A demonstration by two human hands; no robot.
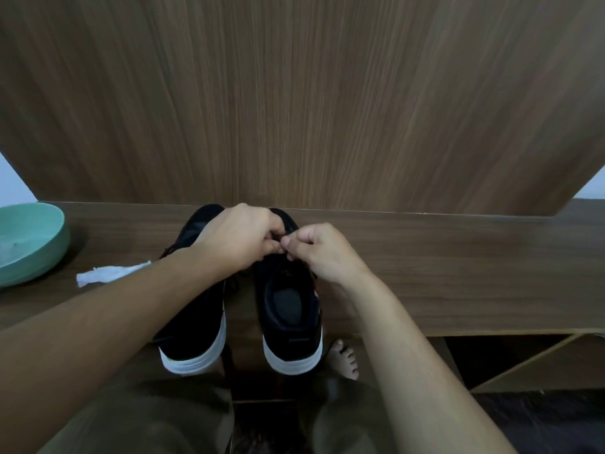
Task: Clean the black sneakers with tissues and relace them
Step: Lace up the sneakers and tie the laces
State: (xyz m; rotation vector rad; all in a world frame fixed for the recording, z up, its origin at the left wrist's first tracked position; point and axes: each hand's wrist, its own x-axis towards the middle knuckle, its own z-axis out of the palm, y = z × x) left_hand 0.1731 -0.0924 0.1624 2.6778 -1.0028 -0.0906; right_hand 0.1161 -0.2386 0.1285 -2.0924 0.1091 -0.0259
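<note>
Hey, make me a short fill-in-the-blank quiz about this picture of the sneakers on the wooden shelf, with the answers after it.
1. Both hands, the left hand and the right hand, work at the lace of the ____ sneaker.
2. The crumpled tissue lies between the left sneaker and the ____ bowl.
3. Both sneakers have ____ soles.

Answers: right; green; white

A brown wood-grain shelf (425, 273) carried two black sneakers (288, 299) side by side, heels overhanging its front edge, a crumpled white tissue (108, 273), and a green bowl (29, 240) at far left.
</note>
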